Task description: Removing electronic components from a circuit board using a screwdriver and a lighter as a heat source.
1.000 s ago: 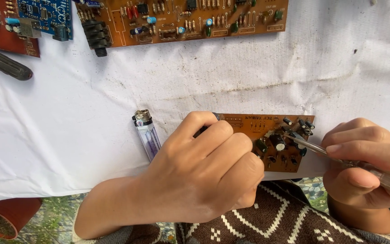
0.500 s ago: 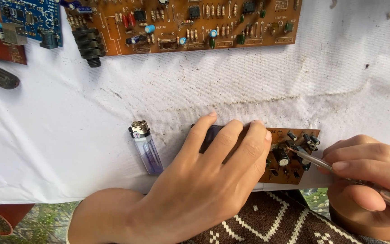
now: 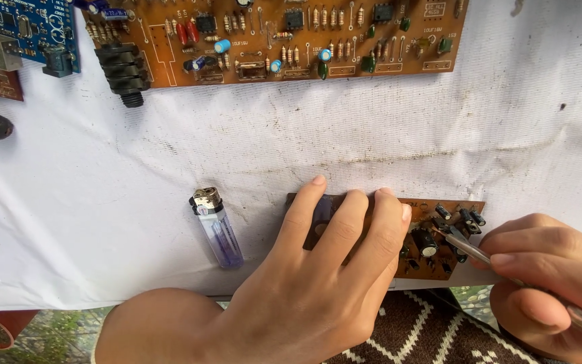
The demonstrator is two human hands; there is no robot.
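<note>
Flattened now, left hand [image 3: 318, 283] pins small board [image 3: 439, 236]; right hand [image 3: 547, 283] pinches tool [image 3: 466, 248] on components. Board light, stiff, fragile: hold edges.

A small brown circuit board [image 3: 439, 236] lay flat on the white cloth [image 3: 304, 135], close to its near edge and towards the right, its left part hidden under flat fingers. Black capacitors and other dark parts stood upright in a cluster on its right end. A thin metal tool [image 3: 500, 266] with a clear handle slanted in from the lower right, its tip touching those parts.
</note>
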